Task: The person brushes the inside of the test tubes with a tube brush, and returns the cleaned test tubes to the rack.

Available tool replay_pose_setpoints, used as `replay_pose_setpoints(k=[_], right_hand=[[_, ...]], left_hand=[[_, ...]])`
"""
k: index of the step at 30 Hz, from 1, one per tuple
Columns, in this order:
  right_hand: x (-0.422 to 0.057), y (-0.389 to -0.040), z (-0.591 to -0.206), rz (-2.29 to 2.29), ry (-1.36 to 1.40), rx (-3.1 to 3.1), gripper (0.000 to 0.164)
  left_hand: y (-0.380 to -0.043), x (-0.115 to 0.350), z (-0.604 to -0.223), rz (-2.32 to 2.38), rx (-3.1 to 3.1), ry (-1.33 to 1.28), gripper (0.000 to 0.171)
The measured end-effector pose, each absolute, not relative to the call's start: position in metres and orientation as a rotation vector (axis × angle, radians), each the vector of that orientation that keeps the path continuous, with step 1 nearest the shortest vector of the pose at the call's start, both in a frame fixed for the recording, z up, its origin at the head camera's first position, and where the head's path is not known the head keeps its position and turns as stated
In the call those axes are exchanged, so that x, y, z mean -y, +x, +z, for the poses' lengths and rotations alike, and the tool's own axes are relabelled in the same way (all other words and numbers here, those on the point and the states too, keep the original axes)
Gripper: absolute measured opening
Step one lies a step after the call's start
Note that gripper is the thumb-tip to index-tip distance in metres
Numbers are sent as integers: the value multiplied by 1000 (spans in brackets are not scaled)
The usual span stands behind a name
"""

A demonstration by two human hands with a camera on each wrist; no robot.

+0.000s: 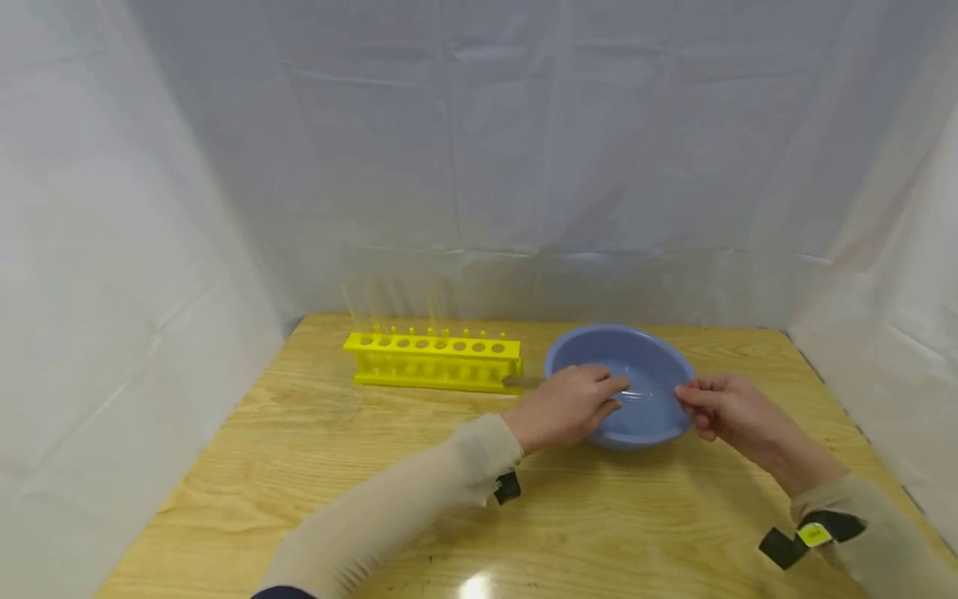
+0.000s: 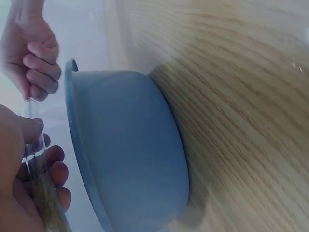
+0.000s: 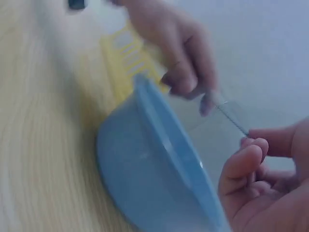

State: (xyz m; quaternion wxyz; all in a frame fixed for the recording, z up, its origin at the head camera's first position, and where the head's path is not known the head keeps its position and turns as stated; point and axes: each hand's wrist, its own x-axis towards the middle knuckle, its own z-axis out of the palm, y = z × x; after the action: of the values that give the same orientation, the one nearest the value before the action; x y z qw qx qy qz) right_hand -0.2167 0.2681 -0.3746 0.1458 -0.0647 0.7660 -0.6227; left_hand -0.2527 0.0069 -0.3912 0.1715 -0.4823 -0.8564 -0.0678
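Over the blue basin, my left hand grips a clear glass test tube lying roughly level. Brownish bristles of a test tube brush show inside the tube, toward its end on the left. My right hand pinches the brush's thin twisted wire between thumb and fingertips, right of the tube's mouth. In the left wrist view, the right hand's other fingers are curled. Part of the tube is hidden behind the left hand.
A yellow test tube rack stands left of the basin, with a few clear tubes upright toward its left and middle. The wooden table is bounded by white sheeting at the back and sides.
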Motion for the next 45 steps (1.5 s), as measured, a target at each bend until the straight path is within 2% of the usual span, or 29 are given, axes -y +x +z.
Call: replay_pose_setpoints(k=[3,5,7,10,13,15,19,26,28,34,41,45], right_hand=[[-267,-215,-381,-1751,-234,-2364,29],[-265,-213,-387,-1659,-359,-2617,28],[-264,-211,-393,-1525,-597,-2905,25],[-264,-211,-399,-1190,-1104,-3316,25],[-262,-213,-400,-807,-1565,-3535,35],[-261,-215,-400,-613,-1756,-3593,42],[-261,-218,-399,-467,-1950,-3609,38],[-263,-217,-394,-404,-2099,-3577,40],[-263,-216,-394,-435,-2054,-3563,42],[-263,-212,-393,-731,-1672,-3470,45],[-262,-215,-392,-677,-1782,-3464,43],[-262,-212,-393,-845,-1583,-3392,11]], left_hand=[[-254,-8,-391,-271,2545,-1347,35],[-255,-8,-390,-348,2623,-1331,38],[-256,-6,-389,-422,2689,-1319,39],[-258,-3,-386,-487,2743,-1326,41],[-259,0,-383,-525,2769,-1341,41],[-259,1,-382,-531,2775,-1352,41],[-257,1,-379,-534,2775,-1390,42],[-254,0,-378,-530,2764,-1410,41],[-254,0,-378,-530,2755,-1404,40],[-254,-1,-380,-461,2706,-1391,37],[-253,-1,-381,-427,2698,-1378,38],[-254,-2,-384,-396,2675,-1375,38]])
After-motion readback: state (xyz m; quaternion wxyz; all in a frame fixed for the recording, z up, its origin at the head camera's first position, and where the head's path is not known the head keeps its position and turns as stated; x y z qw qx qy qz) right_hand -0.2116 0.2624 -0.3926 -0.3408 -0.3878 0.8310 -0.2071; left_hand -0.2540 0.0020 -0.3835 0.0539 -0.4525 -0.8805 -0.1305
